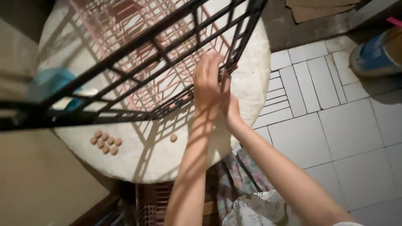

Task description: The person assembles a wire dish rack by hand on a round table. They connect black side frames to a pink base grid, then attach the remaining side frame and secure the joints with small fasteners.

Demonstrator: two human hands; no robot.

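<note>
Both my hands are raised together over a round white table (255,71). My left hand (207,81) lies flat with fingers straight, and my right hand (228,102) presses against it from the right, palm to palm. Their fingertips reach the corner of a black wire rack (138,42) that hangs close to the camera. Neither hand visibly holds anything. Several small round brown balls (106,142) sit in a cluster on the table's near left, and one single ball (173,137) lies just left of my left forearm.
A pink wire rack (125,25) rests on the table behind the black one. A blue bowl (52,83) sits at the table's left. White floor tiles (347,129) spread to the right, with a blue bucket (377,54) at the far right. Patterned cloth (251,205) covers my lap.
</note>
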